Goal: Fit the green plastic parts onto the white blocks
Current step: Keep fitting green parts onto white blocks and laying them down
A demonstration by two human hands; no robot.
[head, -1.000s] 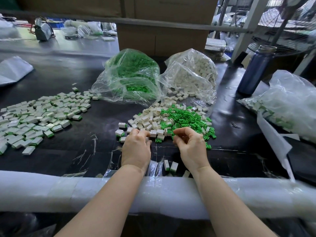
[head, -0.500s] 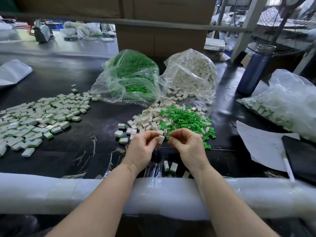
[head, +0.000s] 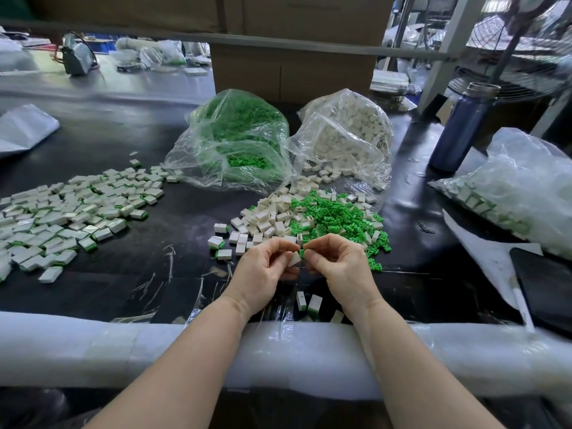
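A white block [head: 294,259] was pinched in the fingers of the left hand [head: 263,274], and a green plastic part [head: 302,252] was gripped by the right hand [head: 340,267], the two pieces touching between the hands. Loose blocks and green parts [head: 328,212] were heaped just beyond the hands. A skewed insertion could probably jam the part, or it could be dropped into the heap

Over the black table [head: 123,144], her left hand [head: 263,270] pinches a white block [head: 294,259] while the right hand [head: 340,267] presses a green part [head: 302,252] against it, near the mixed pile [head: 309,215].
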